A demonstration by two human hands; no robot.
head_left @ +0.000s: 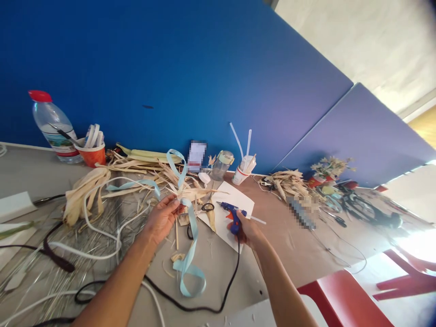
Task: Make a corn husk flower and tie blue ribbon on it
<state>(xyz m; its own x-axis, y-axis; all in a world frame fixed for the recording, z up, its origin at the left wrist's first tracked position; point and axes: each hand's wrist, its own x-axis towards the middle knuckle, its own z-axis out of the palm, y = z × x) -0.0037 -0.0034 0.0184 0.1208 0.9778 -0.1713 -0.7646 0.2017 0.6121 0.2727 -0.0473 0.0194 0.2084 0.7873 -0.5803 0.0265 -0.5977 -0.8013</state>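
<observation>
My right hand [249,228] is wrapped round the handle of a blue hot glue gun [234,212]; a clear glue stick [258,220] juts from its back. The nozzle points left, over a white sheet of paper [243,200]. Between the fingertips of my left hand [165,215] is a light-blue ribbon [192,222], pinched where it meets pale dried husk strips. One ribbon loop rises above the fingers and a long curled tail hangs down to the table. Dark-handled scissors [207,207] lie just right of my left hand.
Dried husks [85,193], thin wires [109,236] and white and black cords cover the left side. Along the blue partition [153,68] stand a water bottle [56,127], a red cup [91,154], a phone [196,156], a jar [221,167] and a cup of glue sticks [242,173]. Red chairs [344,299] stand at right.
</observation>
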